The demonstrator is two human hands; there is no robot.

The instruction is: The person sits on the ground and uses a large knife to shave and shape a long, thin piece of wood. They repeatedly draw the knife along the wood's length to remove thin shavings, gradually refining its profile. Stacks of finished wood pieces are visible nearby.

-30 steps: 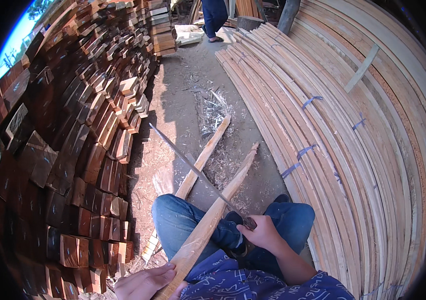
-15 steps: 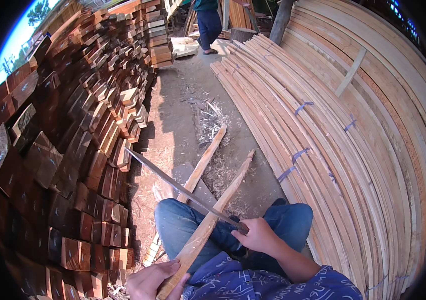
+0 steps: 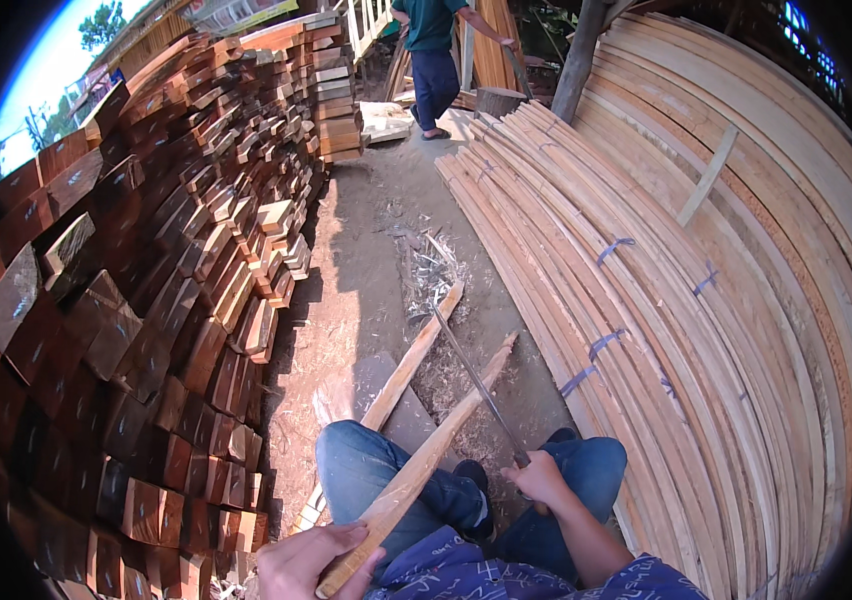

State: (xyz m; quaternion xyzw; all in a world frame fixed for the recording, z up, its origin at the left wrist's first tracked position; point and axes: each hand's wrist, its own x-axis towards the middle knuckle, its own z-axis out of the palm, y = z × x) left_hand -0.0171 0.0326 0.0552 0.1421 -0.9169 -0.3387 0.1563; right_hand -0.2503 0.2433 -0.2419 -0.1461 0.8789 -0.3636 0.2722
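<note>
Pale wooden strip held over the leg, blade crossing it

A long, flat, pale-brown wooden strip (image 3: pixel 410 481) is laid slantwise over the left leg in blue jeans (image 3: pixel 351 458); its far end is narrower and looks rough. The near end is gripped by the left hand (image 3: pixel 298 563), with the thumb on top. The right hand (image 3: pixel 538 478) is closed on the handle of a long, thin, grey metal blade (image 3: pixel 473 371). By this blade the strip is crossed near its far end; whether they touch cannot be told. A second pale wooden strip (image 3: pixel 413 360) is seen beyond the left knee, near some light wood shavings (image 3: pixel 431 272). The narrow earth path (image 3: pixel 376 200) is bordered at left by stacked reddish-brown timber blocks (image 3: pixel 231 295), and at right by long, pale wooden laths (image 3: pixel 566 240), tied with purple bands (image 3: pixel 578 381)
</note>
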